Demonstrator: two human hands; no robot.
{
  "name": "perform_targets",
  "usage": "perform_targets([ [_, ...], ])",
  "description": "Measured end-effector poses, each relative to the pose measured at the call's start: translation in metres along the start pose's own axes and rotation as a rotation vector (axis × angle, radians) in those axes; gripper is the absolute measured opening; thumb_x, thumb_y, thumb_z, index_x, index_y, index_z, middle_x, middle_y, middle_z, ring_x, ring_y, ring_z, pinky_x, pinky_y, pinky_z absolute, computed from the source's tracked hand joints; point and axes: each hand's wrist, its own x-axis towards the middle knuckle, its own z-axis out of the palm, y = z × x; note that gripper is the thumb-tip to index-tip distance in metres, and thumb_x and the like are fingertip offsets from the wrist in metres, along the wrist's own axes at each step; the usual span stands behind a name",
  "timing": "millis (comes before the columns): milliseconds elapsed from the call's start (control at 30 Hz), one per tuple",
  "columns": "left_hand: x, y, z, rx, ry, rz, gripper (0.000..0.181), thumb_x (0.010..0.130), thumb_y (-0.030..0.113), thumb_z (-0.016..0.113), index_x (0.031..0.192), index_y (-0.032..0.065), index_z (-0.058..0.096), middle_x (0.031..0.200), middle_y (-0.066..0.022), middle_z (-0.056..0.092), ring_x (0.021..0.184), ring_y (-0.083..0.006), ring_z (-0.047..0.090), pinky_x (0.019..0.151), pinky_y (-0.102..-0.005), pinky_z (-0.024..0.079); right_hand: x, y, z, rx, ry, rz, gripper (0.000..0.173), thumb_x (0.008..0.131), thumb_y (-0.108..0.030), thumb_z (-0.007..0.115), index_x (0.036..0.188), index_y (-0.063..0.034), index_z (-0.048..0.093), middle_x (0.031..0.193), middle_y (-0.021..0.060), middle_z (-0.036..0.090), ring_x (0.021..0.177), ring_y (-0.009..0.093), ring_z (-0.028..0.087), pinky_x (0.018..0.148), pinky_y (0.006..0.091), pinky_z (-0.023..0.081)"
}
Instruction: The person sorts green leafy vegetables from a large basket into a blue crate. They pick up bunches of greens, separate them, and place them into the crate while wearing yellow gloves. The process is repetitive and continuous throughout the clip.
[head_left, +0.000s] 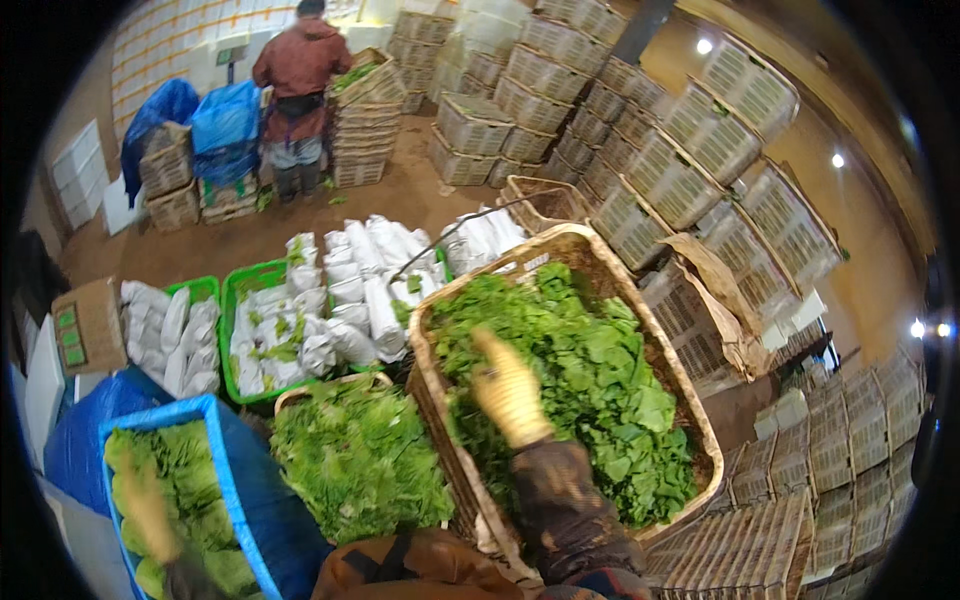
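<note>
My right hand, in a yellowish knit glove, reaches over the left side of a large plastic crate of loose leafy greens. Its fingers point away from me, at or just above the leaves; whether they grip any is unclear. At lower left my left hand, gloved and motion-blurred, is over heads of lettuce packed in a blue-lined box; its fingers cannot be made out. Between the two containers, frilly green leaves heap up in a smaller crate.
Green crates with white-wrapped bundles stand beyond. A cardboard box is at left. Stacked crates rise at right, with torn brown paper hanging there. A person stands by a crate stack at the back.
</note>
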Motion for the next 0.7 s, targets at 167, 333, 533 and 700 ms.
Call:
perform_targets([
  [167, -0.039, 0.459, 0.207, -0.965, -1.075, 0.547, 0.082, 0.090, 0.039, 0.077, 0.154, 0.0027, 0.041, 0.157, -0.0224, 0.043, 0.143, -0.0302, 0.043, 0.119, -0.0423, 0.034, 0.030, 0.102, -0.145, -0.735, 0.216, 0.322, 0.034, 0.085, -0.018, 0.067, 0.119, -0.0123, 0.066, 0.089, 0.0153, 0.071, 0.072, 0.033, 0.069, 0.064, 0.0440, 0.057],
  [333, -0.155, 0.643, 0.303, -0.669, -1.276, 0.832, 0.104, 0.080, 0.057, 0.080, 0.154, -0.0019, 0.036, 0.145, -0.0294, 0.052, 0.123, -0.0400, 0.060, 0.102, -0.0479, 0.051, 0.036, 0.202, -0.154, -0.579, 0.050, 0.344, 0.027, 0.086, -0.020, 0.070, 0.101, 0.0030, 0.069, 0.088, 0.0248, 0.070, 0.077, 0.039, 0.070, 0.065, 0.0438, 0.054],
  [533, -0.245, 0.624, 0.274, -1.064, -1.389, 0.495, 0.091, 0.076, 0.044, 0.081, 0.151, 0.0100, 0.042, 0.124, -0.0189, 0.061, 0.098, -0.0303, 0.058, 0.081, -0.0429, 0.048, -0.051, 0.073, -0.197, -0.578, 0.132, 0.372, 0.047, 0.093, -0.008, 0.067, 0.139, -0.0023, 0.059, 0.117, 0.0196, 0.072, 0.087, 0.032, 0.072, 0.076, 0.0389, 0.057],
  [700, -0.181, 0.507, 0.266, -1.457, -1.232, 0.087, 0.088, 0.080, 0.011, 0.084, 0.152, -0.0012, 0.035, 0.147, -0.0174, 0.052, 0.135, -0.0296, 0.051, 0.114, -0.0401, 0.041, -0.034, -0.041, -0.112, -0.342, 0.023, 0.034, 0.053, 0.088, 0.002, 0.068, 0.141, -0.0026, 0.059, 0.133, 0.0223, 0.066, 0.122, 0.035, 0.063, 0.103, 0.0395, 0.048],
])
